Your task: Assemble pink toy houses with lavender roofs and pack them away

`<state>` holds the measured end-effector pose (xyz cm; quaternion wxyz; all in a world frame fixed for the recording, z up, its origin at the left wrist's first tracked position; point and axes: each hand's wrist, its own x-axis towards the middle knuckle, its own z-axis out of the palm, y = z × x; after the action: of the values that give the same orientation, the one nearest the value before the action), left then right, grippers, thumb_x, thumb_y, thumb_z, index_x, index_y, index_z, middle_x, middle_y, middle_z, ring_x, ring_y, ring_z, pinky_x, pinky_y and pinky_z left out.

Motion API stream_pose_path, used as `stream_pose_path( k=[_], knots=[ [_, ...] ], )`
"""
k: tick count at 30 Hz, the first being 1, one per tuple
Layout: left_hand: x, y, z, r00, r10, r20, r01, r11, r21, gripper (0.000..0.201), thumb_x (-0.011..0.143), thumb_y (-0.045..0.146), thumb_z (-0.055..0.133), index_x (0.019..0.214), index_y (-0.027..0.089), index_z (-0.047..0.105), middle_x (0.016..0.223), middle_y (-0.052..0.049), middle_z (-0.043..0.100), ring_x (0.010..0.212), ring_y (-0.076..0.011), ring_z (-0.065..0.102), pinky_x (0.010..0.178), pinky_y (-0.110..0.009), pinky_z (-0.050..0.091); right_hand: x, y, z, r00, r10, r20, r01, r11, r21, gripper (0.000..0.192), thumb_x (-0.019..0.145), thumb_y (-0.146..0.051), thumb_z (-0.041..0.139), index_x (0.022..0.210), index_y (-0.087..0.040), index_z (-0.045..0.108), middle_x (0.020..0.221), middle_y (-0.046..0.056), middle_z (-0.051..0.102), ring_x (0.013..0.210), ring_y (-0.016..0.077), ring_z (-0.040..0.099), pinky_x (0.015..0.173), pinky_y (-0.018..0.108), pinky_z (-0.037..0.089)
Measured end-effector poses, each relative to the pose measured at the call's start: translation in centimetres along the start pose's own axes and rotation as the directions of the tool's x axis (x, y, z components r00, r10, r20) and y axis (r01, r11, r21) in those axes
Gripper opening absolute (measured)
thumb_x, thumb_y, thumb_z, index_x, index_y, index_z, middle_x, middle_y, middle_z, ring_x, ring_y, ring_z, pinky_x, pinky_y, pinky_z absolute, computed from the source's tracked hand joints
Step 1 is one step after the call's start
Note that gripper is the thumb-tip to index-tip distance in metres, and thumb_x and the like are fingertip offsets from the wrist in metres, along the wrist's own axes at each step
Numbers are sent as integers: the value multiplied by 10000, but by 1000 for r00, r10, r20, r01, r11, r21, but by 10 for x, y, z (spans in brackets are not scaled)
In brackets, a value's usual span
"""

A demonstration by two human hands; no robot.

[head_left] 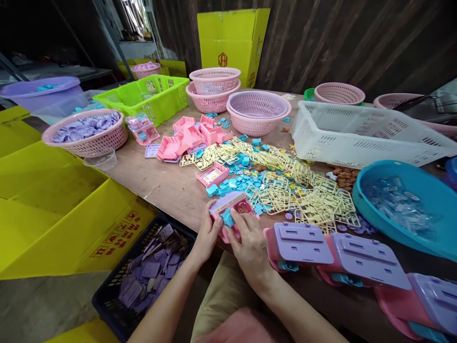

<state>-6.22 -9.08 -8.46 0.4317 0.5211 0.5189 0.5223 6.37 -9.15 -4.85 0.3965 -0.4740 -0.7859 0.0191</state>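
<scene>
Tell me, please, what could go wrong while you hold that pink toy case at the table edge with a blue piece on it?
1. The pink case, held by the left hand and right hand, overhangs the table edge; the loose blue piece could drop into the crate below.
2. The lilac-topped units stand near the right hand and could be knocked.

Wooden table [167,186], brown, worn surface, runs from beside the grip away to the far right. Behind it, well beyond the grip: dark wall [339,43] of slanted wooden planks. Yellow cardboard box [232,40] stands upright against that wall. Far up-left of the grip: barred window [135,16] admitting daylight; interior otherwise dim. Left of the grip: flattened yellow cartons [53,209]. Below-left: grey floor [39,305].
</scene>
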Motion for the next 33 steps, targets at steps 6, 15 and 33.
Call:
stream_pose_path(
  k=[6,15,33],
  knots=[
    [-2,-1,0,999,-32,16,33,998,-59,467,873,508,425,1247,235,361,1262,-61,454,1186,-212,423,1024,-339,314,-2,-7,6,998,51,-21,-50,998,26,264,900,-226,426,1141,-152,506,930,108,613,885,245,552,783,422,477],
    [0,3,1,1000,-21,-12,20,998,-58,390,884,466,432,1193,231,398,1172,-48,504,1104,-206,472,980,-339,342,5,-10,7,999,45,-28,-45,999,-17,86,880,-157,420,875,-186,501,798,62,546,784,226,491,729,387,456],
    [1,3,-1,995,-98,-4,98,994,-46,464,869,557,391,1201,231,369,1211,-62,494,1105,-202,484,972,-332,369,-6,1,8,983,90,-162,-60,982,180,64,856,-213,531,895,-210,582,832,53,627,793,181,592,710,336,509]
  ],
)
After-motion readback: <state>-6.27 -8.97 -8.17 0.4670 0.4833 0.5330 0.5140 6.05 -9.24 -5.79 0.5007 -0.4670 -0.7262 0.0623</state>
